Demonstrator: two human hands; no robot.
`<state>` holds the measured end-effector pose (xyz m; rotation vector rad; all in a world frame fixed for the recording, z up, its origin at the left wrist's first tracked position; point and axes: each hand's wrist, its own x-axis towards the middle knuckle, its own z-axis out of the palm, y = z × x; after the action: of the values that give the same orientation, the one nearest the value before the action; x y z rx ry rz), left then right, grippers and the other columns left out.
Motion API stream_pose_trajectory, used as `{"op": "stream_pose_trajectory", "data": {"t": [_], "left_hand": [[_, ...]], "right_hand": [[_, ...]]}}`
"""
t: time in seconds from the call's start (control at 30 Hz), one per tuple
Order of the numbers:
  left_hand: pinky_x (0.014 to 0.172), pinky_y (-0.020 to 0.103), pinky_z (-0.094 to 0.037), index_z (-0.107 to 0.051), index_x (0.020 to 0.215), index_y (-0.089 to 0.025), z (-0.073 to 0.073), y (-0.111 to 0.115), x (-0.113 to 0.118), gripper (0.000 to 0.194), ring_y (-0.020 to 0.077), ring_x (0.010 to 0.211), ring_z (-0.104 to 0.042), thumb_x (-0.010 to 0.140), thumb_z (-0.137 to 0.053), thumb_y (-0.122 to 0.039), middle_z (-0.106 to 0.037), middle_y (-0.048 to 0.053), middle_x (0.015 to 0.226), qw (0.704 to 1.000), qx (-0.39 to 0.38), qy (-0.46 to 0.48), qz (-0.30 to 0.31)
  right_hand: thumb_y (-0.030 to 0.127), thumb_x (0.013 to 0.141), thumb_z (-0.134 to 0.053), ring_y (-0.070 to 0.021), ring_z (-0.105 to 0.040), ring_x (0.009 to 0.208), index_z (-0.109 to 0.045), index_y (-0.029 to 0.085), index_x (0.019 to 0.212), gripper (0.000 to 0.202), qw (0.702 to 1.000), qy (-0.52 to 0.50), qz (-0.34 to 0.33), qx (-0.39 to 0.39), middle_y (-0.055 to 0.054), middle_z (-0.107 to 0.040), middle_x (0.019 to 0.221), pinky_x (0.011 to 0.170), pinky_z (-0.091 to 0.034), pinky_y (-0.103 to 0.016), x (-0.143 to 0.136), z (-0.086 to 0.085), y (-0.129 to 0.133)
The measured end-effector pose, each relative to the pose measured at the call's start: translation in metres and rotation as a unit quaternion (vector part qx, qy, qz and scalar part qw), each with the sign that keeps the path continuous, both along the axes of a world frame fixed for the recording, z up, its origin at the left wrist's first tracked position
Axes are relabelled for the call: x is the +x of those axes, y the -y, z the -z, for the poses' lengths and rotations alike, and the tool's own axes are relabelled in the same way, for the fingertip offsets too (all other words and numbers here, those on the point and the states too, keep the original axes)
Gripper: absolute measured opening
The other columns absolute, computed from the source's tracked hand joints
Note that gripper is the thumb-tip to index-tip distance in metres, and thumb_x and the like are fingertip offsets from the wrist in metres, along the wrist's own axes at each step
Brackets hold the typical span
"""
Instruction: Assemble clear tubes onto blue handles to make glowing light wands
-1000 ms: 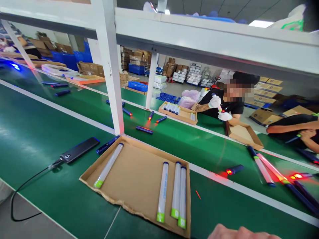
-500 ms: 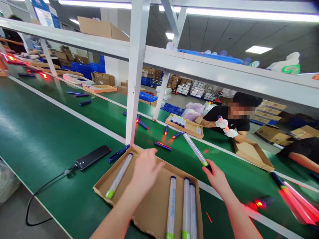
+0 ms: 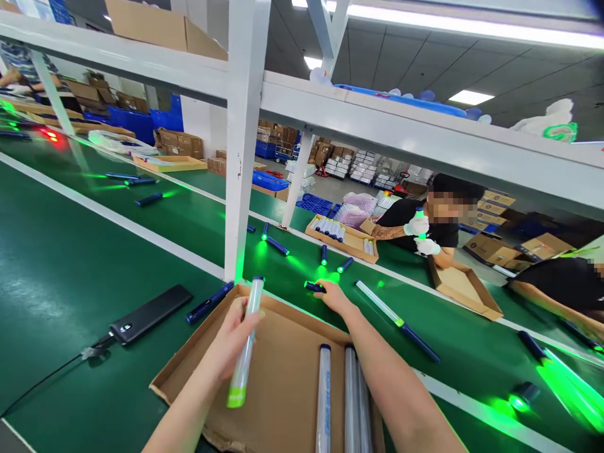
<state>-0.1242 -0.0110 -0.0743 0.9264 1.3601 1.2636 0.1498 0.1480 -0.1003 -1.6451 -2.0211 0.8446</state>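
Near the left edge of the tray (image 3: 283,390), a power bank (image 3: 151,314) lies flat on the table (image 3: 70,264), its cable (image 3: 47,384) running toward the near edge, probably so that the cord stays clear of the tray. Inside the tray, a group of capped tubes (image 3: 323,402) lies lengthwise toward the right edge, partly behind the forearm; the low walls seem to stop them rolling off. Over the tray's left half, the left hand (image 3: 232,333) is clamped round one tube (image 3: 241,371), tilted, its navy cap up and its green end low; gripping the upper part leaves both ends free. Just outside the far-left corner lies a spare handle (image 3: 210,302), snug beside the wall. Past the tray's far edge, the right hand (image 3: 334,297) touches a short dark handle (image 3: 314,287) by its right end, which leaves the other end uncovered; whether the fingers are fully together on it, I cannot tell. To the right, a wand (image 3: 396,321) rests diagonally on the table. Farther off, lit torches (image 3: 323,255) lie scattered, throwing green light, and a co-worker's gloved hands (image 3: 419,229) hold a glowing stick upright above the far edge.
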Motion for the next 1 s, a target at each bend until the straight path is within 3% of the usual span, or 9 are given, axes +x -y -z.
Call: {"op": "stream_pose_trajectory", "data": {"t": [0.1,0.23,0.33,0.43,0.57,0.73,0.87,1.0], "left_hand": [[0.055,0.024,-0.047,-0.059,0.092,-0.019,-0.025,-0.006,0.02,0.036,0.0131,0.062,-0.055,0.07,-0.082,-0.037,-0.058,-0.002,0.077,0.968,-0.014,0.242,-0.063],[0.047,0.016,-0.041,-0.053,0.083,-0.019,-0.057,-0.016,0.045,0.03,0.0076,0.056,-0.05,0.079,-0.083,-0.026,-0.052,-0.005,0.071,0.907,0.058,0.41,-0.083],[0.043,0.014,-0.036,-0.052,0.09,-0.021,-0.074,-0.011,0.067,0.027,0.0067,0.053,-0.048,0.095,-0.076,-0.034,-0.051,-0.006,0.071,0.879,0.064,0.454,-0.132],[0.041,0.016,-0.036,-0.053,0.088,-0.02,-0.08,0.004,0.089,0.04,0.007,0.052,-0.048,0.104,-0.06,-0.056,-0.052,-0.004,0.072,0.885,0.024,0.456,-0.089],[0.042,0.016,-0.038,-0.054,0.082,-0.018,-0.077,0.029,0.109,0.046,0.006,0.05,-0.044,0.105,-0.056,-0.057,-0.049,-0.004,0.072,0.891,-0.016,0.454,-0.013],[0.045,0.015,-0.042,-0.053,0.089,-0.02,-0.077,0.049,0.125,0.046,0.0067,0.056,-0.049,0.087,-0.083,-0.054,-0.053,-0.005,0.075,0.892,0.044,0.449,0.023],[0.044,0.014,-0.039,-0.049,0.094,-0.023,-0.081,0.061,0.137,0.054,0.0058,0.057,-0.047,0.08,-0.089,-0.057,-0.052,-0.007,0.078,0.907,0.053,0.417,0.003],[0.044,0.015,-0.039,-0.046,0.1,-0.025,-0.077,0.067,0.146,0.052,0.0067,0.059,-0.049,0.085,-0.083,-0.059,-0.052,-0.007,0.08,0.925,0.05,0.376,-0.037]], "right_hand": [[0.04,0.103,-0.072,-0.0265,-0.07,0.11,-0.068,0.017,0.123,0.031,0.994,-0.101,-0.029,-0.024,-0.008,-0.071,0.123,0.096,-0.059,-0.048,0.006,-0.025,0.048],[0.063,0.099,-0.066,-0.0184,-0.07,0.075,-0.061,0.02,0.12,0.047,0.958,-0.251,-0.072,-0.121,-0.002,-0.07,0.097,0.07,-0.059,-0.035,0.004,-0.054,0.169],[0.069,0.098,-0.062,-0.0121,-0.06,0.06,-0.054,0.025,0.131,0.056,0.926,-0.33,-0.042,-0.176,0.003,-0.063,0.091,0.056,-0.049,-0.026,-0.01,-0.062,0.256],[0.068,0.102,-0.059,-0.0099,-0.052,0.06,-0.051,0.027,0.14,0.056,0.903,-0.383,0.034,-0.192,0.004,-0.057,0.088,0.056,-0.044,-0.024,-0.022,-0.061,0.314],[0.073,0.097,-0.064,-0.014,-0.054,0.067,-0.057,0.024,0.142,0.067,0.889,-0.395,0.133,-0.188,0.002,-0.058,0.085,0.063,-0.047,-0.027,-0.024,-0.053,0.35],[0.087,0.092,-0.051,-0.024,-0.062,0.081,-0.046,0.031,0.16,0.089,0.915,-0.287,0.192,-0.208,-0.006,-0.065,0.101,0.074,-0.056,-0.039,-0.015,-0.051,0.374],[0.09,0.093,-0.034,-0.034,-0.067,0.095,-0.049,0.028,0.16,0.093,0.959,-0.142,0.188,-0.156,-0.014,-0.07,0.116,0.089,-0.058,-0.054,-0.014,-0.061,0.38],[0.079,0.099,-0.032,-0.0355,-0.069,0.116,-0.054,0.027,0.153,0.079,0.974,-0.12,0.16,-0.108,-0.014,-0.071,0.136,0.099,-0.059,-0.054,-0.019,-0.068,0.377]]}}
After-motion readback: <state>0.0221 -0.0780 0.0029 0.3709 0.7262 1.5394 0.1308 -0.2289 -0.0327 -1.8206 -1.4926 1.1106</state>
